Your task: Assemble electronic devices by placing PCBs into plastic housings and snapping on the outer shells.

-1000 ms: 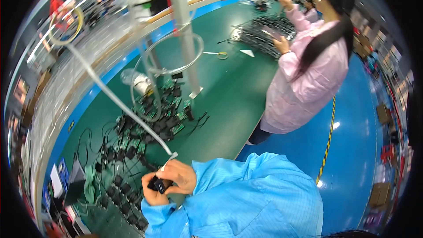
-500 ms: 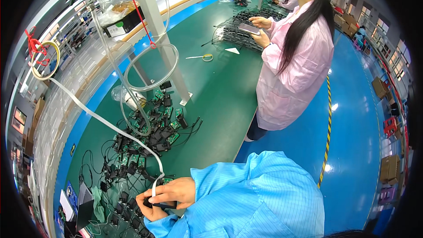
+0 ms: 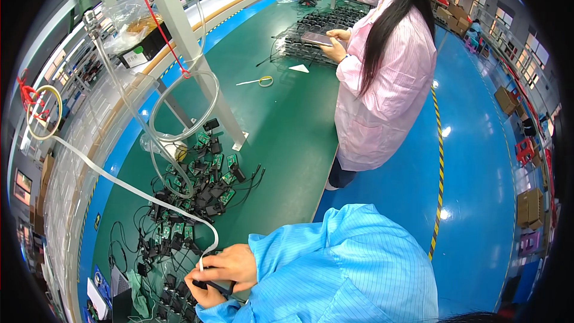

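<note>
At the bottom of the view my two hands meet over a small black part, mostly hidden by fingers. My left hand is closed round it from below. Just above, my right hand is closed, its fingertips pressed on the end of a white tape strip against the black part. That strip runs slack up to a tape roll hung by red cord at the left. Beyond my hands lies a heap of black adapter-like pieces with green circuit boards and cables.
A metal post rises from the green bench, with a coiled clear tube hanging beside it. Farther along, a person in a pink coat holds a phone. A smaller tape roll lies on the bench.
The whole view has shifted slightly, so most things sit farther left. My hands stay together on the black part with the tape. The co-worker now holds the phone with both hands.
</note>
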`<state>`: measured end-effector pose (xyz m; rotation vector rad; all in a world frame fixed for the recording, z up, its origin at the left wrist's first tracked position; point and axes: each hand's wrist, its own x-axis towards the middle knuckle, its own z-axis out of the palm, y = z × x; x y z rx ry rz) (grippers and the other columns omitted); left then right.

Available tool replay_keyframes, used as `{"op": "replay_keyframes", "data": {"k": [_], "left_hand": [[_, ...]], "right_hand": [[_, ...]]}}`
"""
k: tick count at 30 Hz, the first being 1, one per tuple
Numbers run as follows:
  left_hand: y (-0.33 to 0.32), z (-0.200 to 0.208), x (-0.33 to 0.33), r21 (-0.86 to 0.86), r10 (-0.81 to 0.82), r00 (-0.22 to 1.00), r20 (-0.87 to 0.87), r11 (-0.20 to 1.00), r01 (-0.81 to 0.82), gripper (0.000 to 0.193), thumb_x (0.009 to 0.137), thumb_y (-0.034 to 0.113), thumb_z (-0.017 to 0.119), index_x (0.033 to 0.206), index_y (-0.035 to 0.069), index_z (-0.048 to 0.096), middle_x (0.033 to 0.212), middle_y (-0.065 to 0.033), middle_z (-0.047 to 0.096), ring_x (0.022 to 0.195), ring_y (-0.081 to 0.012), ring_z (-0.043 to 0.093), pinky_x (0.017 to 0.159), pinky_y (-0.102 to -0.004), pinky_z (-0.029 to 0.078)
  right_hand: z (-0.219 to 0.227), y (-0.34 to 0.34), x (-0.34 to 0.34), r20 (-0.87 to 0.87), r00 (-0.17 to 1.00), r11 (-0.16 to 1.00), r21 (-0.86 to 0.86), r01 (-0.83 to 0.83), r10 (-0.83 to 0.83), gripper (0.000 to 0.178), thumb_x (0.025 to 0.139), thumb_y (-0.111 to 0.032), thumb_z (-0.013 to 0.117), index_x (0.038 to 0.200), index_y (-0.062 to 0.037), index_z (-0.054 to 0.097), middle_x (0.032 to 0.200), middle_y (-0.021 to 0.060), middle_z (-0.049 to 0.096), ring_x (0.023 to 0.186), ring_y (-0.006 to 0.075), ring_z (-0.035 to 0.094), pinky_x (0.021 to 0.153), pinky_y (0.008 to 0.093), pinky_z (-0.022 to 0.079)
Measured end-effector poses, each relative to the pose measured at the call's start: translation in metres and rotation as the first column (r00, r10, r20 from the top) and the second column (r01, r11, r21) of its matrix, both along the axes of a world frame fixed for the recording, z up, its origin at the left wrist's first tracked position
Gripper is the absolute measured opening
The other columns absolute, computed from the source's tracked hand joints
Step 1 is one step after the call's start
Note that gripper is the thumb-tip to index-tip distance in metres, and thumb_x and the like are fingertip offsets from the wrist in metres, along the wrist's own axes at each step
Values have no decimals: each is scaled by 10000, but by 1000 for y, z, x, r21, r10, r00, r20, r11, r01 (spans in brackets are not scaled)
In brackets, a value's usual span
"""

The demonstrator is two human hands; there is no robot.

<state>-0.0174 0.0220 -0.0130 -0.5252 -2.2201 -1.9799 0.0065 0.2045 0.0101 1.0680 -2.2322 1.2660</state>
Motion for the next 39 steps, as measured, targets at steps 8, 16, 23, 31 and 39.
{"op": "replay_keyframes", "data": {"k": [8, 16, 23, 31, 39], "left_hand": [[-19, -13, -7, 168, -181, 958, 221, 975, 145, 246, 919, 292, 448, 1000, 72, 523, 1014, -140, 605, 930, -231, 584, 798, -361, 501], [-4, -9, 2, 393, -111, 963, 245, 920, 6, 137, 898, 178, 527, 956, 55, 515, 894, -138, 618, 864, -227, 594, 739, -345, 503], [-12, -17, -9, 547, -326, 925, 195, 819, 173, 209, 900, 237, 501, 1017, 65, 522, 961, -141, 623, 882, -238, 601, 761, -346, 499], [-25, -6, -12, 212, -344, 892, 292, 933, 290, 289, 918, 280, 484, 1120, 76, 519, 1096, -125, 604, 954, -235, 596, 811, -351, 493], [9, 12, 8, 411, -183, 853, 488, 911, -40, 353, 944, 239, 526, 1238, 53, 468, 1199, -146, 552, 1041, -230, 560, 895, -338, 455]], "right_hand": [[-5, -3, -12, -42, 999, 986, -162, -42, 36, 979, 537, -187, 752, 1418, -85, 339, 1315, 194, 445, 978, 380, 540, 838, 465, 474], [-3, -3, -18, -235, 958, 983, -49, -180, 164, 964, 563, -252, 732, 1415, -40, 333, 1258, 211, 483, 1037, 392, 500, 902, 472, 435], [-8, -11, -14, -168, 978, 978, -144, -150, 125, 968, 560, -208, 734, 1410, -3, 320, 1247, 221, 487, 1058, 385, 491, 920, 450, 439], [-3, 2, -11, 81, 994, 977, -208, -56, 74, 954, 566, -180, 744, 1401, 13, 325, 1233, 207, 503, 1073, 357, 497, 926, 427, 443], [-12, -7, -14, -28, 997, 994, -86, 74, -77, 958, 565, -192, 794, 1392, -5, 347, 1323, 157, 488, 1177, 354, 471, 995, 441, 415]]}}
